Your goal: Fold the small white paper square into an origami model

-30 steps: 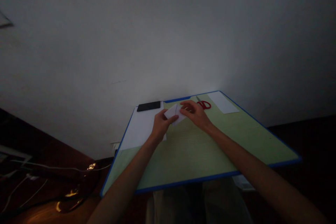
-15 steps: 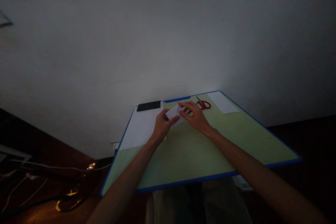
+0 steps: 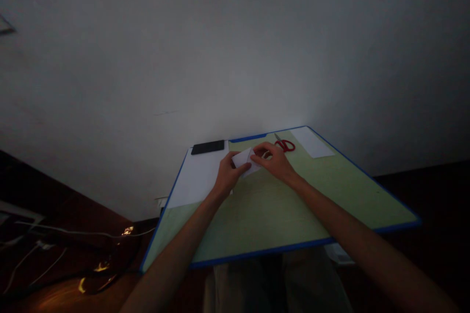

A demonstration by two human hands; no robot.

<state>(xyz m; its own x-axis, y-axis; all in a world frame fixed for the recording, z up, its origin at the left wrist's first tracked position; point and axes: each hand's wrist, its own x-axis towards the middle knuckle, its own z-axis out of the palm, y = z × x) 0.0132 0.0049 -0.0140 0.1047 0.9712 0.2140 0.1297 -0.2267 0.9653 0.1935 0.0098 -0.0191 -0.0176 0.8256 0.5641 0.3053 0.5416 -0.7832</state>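
Above the table, a small folded piece of white paper (image 3: 242, 157) is held up between both hands. My left hand (image 3: 228, 171) grips its left side, with the thumb across the near face. On the other side, my right hand (image 3: 272, 159) pinches the paper's right edge between thumb and curled fingers. The right fingers hide part of that edge. Just beyond my right hand lie red-handled scissors (image 3: 285, 145), blades pointing away toward the wall.
The pale green table (image 3: 271, 215) has a blue rim. A white sheet (image 3: 194, 176) lies at its left with a dark flat phone-like object (image 3: 207, 147) on top. A white paper strip (image 3: 312, 143) sits at the back right. Cables (image 3: 73, 232) run at the lower left.
My right fingers have curled in and drawn slightly down at the paper's top right edge. My left hand has stayed nearly still.
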